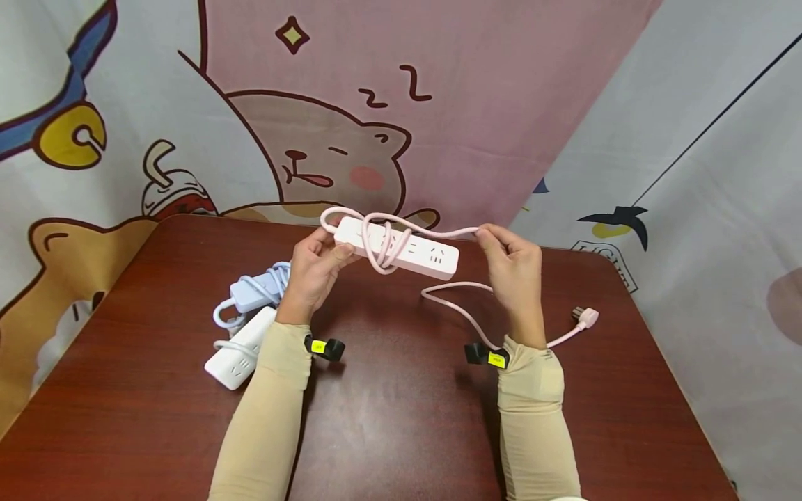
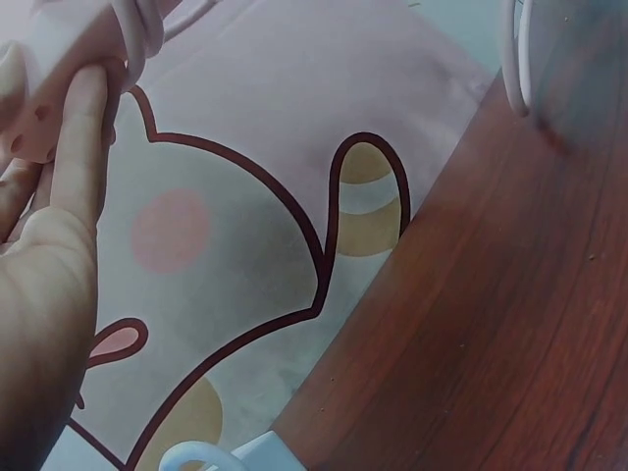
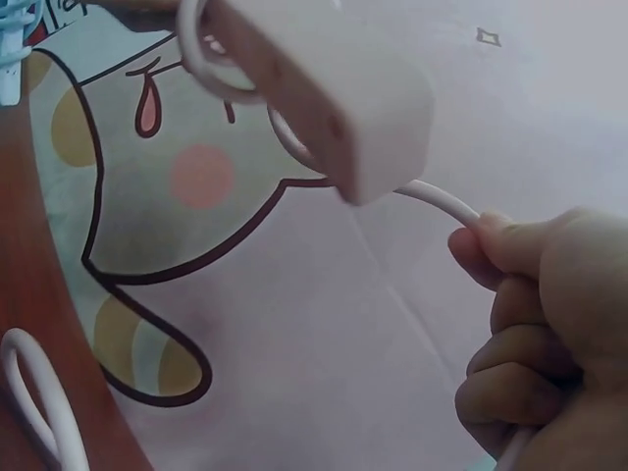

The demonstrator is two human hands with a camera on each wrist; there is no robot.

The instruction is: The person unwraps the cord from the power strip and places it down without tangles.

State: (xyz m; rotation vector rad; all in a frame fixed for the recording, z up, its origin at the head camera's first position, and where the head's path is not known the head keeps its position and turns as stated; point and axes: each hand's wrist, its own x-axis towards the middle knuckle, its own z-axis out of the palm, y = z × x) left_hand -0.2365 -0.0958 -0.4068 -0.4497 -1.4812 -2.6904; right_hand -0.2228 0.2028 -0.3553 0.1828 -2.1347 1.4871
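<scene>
Pink power strip [image 1: 416, 255] held above surface [image 1: 401, 417], long axis nine-thirty to three-thirty. Left hand [image 1: 315, 271] nearer, gripping its nine-o'clock end; right hand [image 1: 516, 275], at three o'clock, clear of it, pinches its cord [image 1: 443, 235].

On the backdrop cloth [image 1: 501, 139] we read a larger Z [image 1: 415, 83] and a smaller Z [image 1: 372, 98] at the head view's top centre, and what looks like LIGHT [image 1: 620, 264], partly hidden, at right. Yellow labels [image 1: 318, 346] on the wristbands [image 1: 336, 349], lower centre, we cannot decipher.
</scene>
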